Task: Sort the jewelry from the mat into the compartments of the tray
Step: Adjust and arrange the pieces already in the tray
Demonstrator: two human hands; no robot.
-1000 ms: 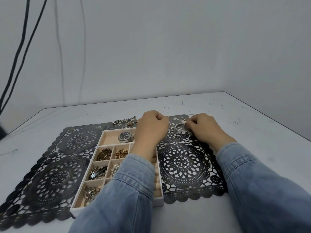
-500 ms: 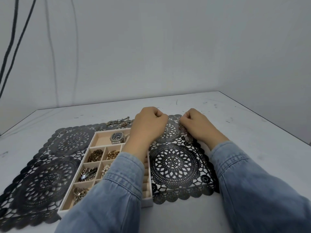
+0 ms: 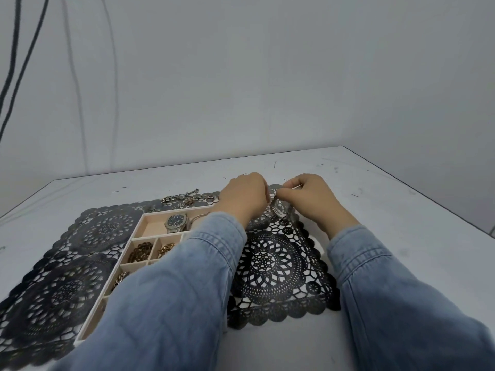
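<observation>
one silver band (image 3: 278, 210) — flat on the mat (image 3: 278, 263) a second ago, now raised just above its far edge, pinched by right hand (image 3: 310, 199); left hand (image 3: 243, 199) curled beside it, grip hidden. tray (image 3: 136, 231) drop likely next.

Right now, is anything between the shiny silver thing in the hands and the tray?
Yes. The left hand and its blue denim sleeve lie over the right side of the beige compartment tray, between it and the silver metal piece the right hand pinches.
</observation>
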